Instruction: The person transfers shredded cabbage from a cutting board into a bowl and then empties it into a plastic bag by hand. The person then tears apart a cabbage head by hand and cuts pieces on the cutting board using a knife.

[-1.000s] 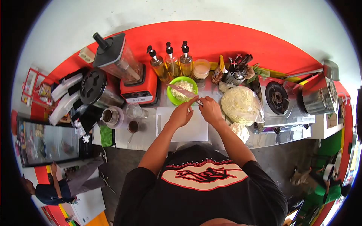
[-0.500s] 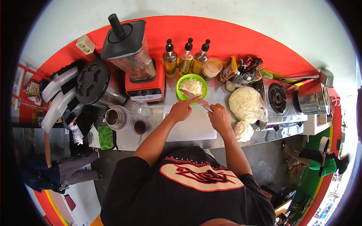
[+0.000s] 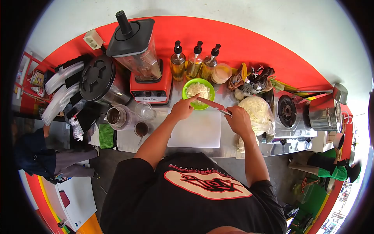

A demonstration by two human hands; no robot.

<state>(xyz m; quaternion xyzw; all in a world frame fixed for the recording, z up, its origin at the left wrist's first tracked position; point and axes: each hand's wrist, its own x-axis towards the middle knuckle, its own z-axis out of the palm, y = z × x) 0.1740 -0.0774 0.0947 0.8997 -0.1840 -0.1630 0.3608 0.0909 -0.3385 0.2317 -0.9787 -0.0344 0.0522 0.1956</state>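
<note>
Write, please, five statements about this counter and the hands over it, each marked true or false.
The right hand holds the long metal-bladed knife. True.
The round lime-green bowl is empty. False: the bowl holds pale shreds.
Three clear bottles with black pump tops stand behind the bowl. True.
The white rectangular cutting board lies right of the bulging clear plastic bag. False: the board is left of the bag.
The left hand rests on the red-based blender. False: it is by the knife's tip.
</note>
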